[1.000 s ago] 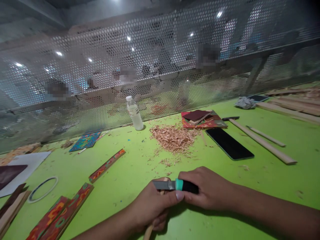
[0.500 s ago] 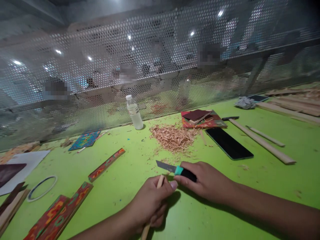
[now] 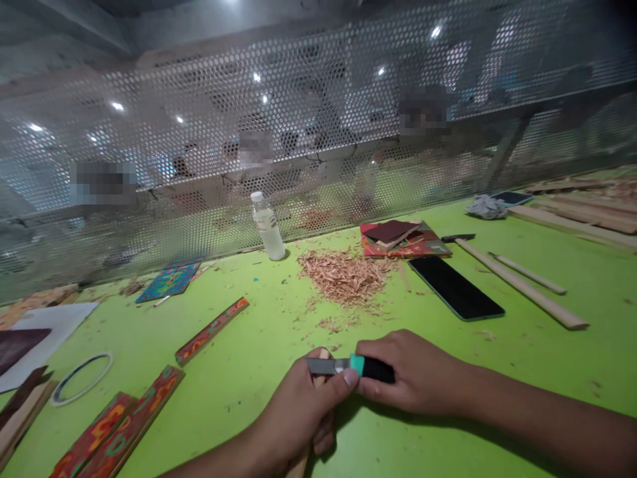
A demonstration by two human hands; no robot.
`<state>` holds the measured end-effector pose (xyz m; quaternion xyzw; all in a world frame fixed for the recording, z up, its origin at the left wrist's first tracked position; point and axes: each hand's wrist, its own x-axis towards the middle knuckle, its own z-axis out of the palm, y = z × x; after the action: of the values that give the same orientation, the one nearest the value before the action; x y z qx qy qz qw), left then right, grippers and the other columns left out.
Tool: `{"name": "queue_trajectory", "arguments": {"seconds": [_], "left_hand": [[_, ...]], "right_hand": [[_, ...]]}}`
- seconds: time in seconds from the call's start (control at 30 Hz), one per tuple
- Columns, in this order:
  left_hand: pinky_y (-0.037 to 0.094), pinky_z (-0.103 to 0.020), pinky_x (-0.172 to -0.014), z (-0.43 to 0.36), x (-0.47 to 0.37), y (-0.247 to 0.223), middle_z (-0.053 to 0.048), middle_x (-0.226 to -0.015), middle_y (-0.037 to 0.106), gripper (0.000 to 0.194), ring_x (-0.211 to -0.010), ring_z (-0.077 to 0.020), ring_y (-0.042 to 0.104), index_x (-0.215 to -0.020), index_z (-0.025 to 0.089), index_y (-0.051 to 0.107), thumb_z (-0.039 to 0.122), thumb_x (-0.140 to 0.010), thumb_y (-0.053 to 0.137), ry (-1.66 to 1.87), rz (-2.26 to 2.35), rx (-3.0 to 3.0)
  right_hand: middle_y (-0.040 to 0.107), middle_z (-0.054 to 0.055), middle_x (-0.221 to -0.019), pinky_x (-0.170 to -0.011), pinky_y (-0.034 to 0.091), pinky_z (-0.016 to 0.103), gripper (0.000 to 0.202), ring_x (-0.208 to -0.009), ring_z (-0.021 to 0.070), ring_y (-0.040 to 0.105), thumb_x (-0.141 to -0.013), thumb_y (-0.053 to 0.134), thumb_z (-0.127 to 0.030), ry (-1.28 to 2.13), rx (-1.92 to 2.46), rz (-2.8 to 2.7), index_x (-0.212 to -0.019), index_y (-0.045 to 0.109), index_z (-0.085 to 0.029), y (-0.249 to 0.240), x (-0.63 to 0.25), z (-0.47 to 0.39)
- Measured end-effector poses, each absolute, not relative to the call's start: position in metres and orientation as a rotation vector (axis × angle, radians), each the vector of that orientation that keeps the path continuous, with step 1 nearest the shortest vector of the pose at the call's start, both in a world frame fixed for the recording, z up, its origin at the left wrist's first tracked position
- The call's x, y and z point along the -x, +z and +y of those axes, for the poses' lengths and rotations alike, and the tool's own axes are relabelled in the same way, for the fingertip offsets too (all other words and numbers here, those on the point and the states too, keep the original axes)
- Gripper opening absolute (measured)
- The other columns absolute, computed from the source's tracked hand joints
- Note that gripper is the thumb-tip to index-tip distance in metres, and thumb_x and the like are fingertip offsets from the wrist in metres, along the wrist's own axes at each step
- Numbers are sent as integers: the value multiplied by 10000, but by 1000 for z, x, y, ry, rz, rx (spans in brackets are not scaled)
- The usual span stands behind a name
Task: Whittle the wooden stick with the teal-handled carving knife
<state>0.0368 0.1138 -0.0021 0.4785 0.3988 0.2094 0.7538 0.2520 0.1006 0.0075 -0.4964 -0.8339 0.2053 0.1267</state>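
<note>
A thin wooden stick (image 3: 298, 465) is gripped in my left hand (image 3: 303, 408), its upper end showing between thumb and fingers. My right hand (image 3: 411, 372) is closed round the black and teal handle of a utility knife (image 3: 375, 368). The knife's blade points left and lies across the top of the stick, by my left thumb. Both hands are close together, low in the middle of the view. Beyond them a heap of wood shavings (image 3: 346, 275) lies on the green table (image 3: 199, 411).
A bottle (image 3: 269, 229) stands by the perforated metal screen (image 3: 199, 159). Right of the shavings lie a black phone (image 3: 455, 287) and long wooden sticks (image 3: 520, 282). Painted strips (image 3: 129, 425) and a tape ring (image 3: 82, 378) lie at left. People are behind the screen.
The knife has moved down and left, from above the stick's end to across it. My right hand has lowered slightly, and my left hand has shifted a little.
</note>
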Motion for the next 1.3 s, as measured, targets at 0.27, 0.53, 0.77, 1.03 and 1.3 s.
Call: {"name": "queue_trajectory", "arguments": {"seconds": [0.27, 0.53, 0.77, 1.03, 1.3], "left_hand": [[238, -138, -251, 113, -38, -4, 177, -348, 305, 566, -270, -49, 192, -823, 283, 387, 718, -786, 747, 456, 900, -1047], [234, -127, -252, 112, -39, 7, 170, -377, 286, 562, -286, -37, 185, -799, 267, 431, 739, -779, 735, 456, 952, -986], [360, -118, -258, 112, -39, 3, 156, -484, 359, 464, -296, -22, 263, -846, 241, 453, 644, -892, 678, 500, 903, -1053], [554, -236, -346, 113, -37, -12, 124, -571, 533, 385, -292, -67, 497, -889, 244, 409, 573, -971, 592, 496, 722, -961], [357, -134, -272, 115, -35, -6, 132, -495, 457, 440, -298, -36, 319, -876, 233, 491, 598, -873, 737, 490, 832, -976]], "right_hand": [[696, 45, -717, -562, 238, 281, 474, -608, 178, 567, -1017, 466, -617, 573, 1453, -2444, -870, 643, -202, 5, -252, 102], [743, 80, -824, -586, 269, 298, 452, -683, 244, 650, -1034, 446, -603, 552, 1576, -2345, -950, 621, -195, -1, -244, 95], [719, 91, -828, -642, 368, 310, 429, -744, 254, 658, -1056, 424, -564, 644, 1657, -2191, -932, 605, -195, 4, -247, 102], [710, 76, -809, -648, 382, 302, 449, -733, 227, 640, -1054, 425, -572, 715, 1629, -2141, -903, 615, -194, 12, -249, 102], [676, 37, -734, -611, 337, 273, 464, -667, 189, 600, -1008, 505, -619, 743, 1533, -2268, -853, 619, -197, 14, -254, 102]]}}
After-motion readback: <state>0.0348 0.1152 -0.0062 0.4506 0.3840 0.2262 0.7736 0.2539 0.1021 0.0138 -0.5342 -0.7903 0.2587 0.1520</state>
